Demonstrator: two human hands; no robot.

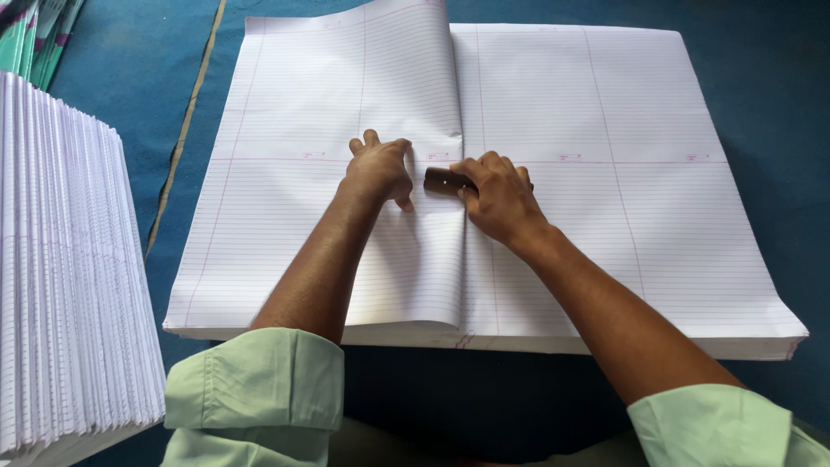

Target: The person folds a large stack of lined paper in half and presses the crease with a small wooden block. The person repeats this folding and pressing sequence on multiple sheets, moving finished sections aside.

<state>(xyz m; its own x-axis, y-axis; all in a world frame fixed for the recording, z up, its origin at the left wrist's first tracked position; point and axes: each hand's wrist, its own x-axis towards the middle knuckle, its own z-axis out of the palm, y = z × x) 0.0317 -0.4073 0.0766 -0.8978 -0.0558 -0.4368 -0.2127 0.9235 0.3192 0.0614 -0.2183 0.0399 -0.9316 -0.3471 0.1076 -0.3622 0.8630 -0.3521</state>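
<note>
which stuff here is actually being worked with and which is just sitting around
In use: left hand pressing the folded sheet; right hand holding a small brown tool; big stack of ruled paper.

Lying about: folded stack at left; green-edged booklets; blue mat.

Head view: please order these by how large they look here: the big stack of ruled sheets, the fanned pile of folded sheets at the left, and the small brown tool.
1. Big stack of ruled sheets
2. Fanned pile of folded sheets, cut by the frame edge and nearer the camera, so its rank is unsure
3. Small brown tool, under the right hand

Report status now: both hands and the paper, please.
Left hand pressing the folded sheet flat. Right hand gripping brown tool at the fold. Nothing in the way.
</note>
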